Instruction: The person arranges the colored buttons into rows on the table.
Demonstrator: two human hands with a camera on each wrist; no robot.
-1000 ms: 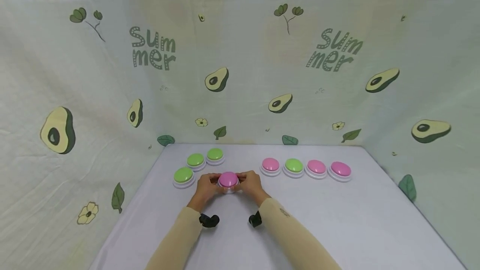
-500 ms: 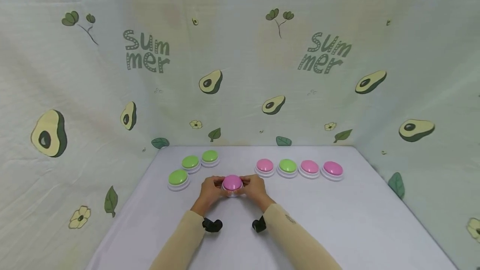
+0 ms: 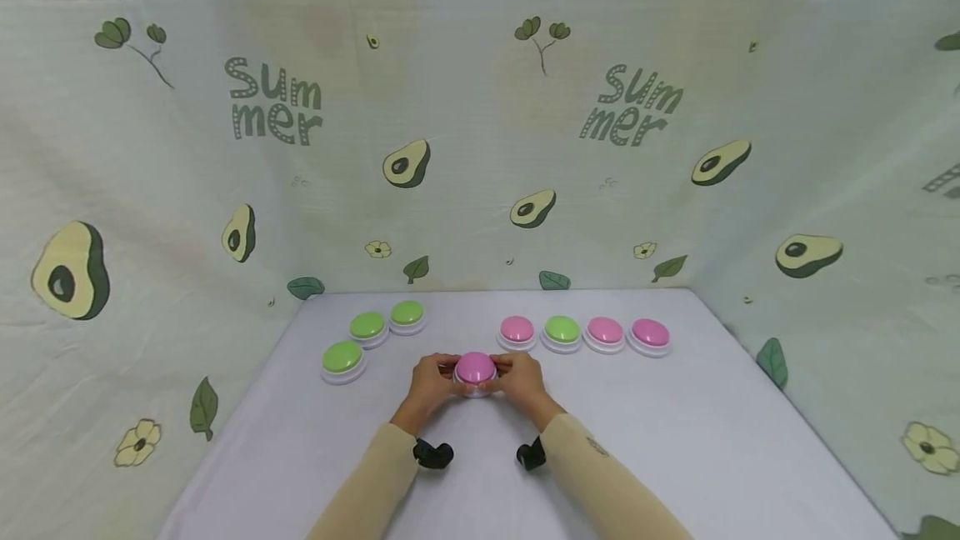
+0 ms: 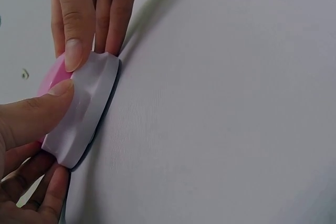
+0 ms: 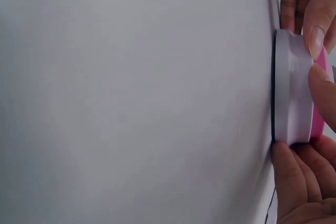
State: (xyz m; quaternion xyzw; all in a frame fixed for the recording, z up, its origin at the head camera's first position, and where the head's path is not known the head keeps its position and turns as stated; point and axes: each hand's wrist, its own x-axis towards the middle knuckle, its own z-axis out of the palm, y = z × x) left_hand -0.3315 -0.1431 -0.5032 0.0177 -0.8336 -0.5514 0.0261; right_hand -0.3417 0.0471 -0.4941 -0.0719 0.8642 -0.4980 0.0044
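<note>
Since the earlier frame, a bright pink button (image 3: 476,367) has moved to the right along the tabletop (image 3: 675,440), together with the hands around it; the head camera has swung a little too. The button is now farther from 3 green buttons (image 3: 367,326) on the left and nearer a row of 4 buttons (image 3: 604,330) (3 pink, 1 green) behind it to the right.

The left hand (image 3: 431,382) and right hand (image 3: 522,379) hold the button from its 2 sides. Their fingers are curled in around the white base (image 4: 86,114), with the 2 thumbs meeting, or nearly so, at the near side. The button sits dome up at the middle of the scene; whether its base touches the tabletop or hangs just above, I cannot tell.

The step in hand looks like carrying or sliding this button into position. The next move probably calls for keeping the base level, checking its spot against the row, then loosening both sets of fingers evenly so it does not shift.
</note>
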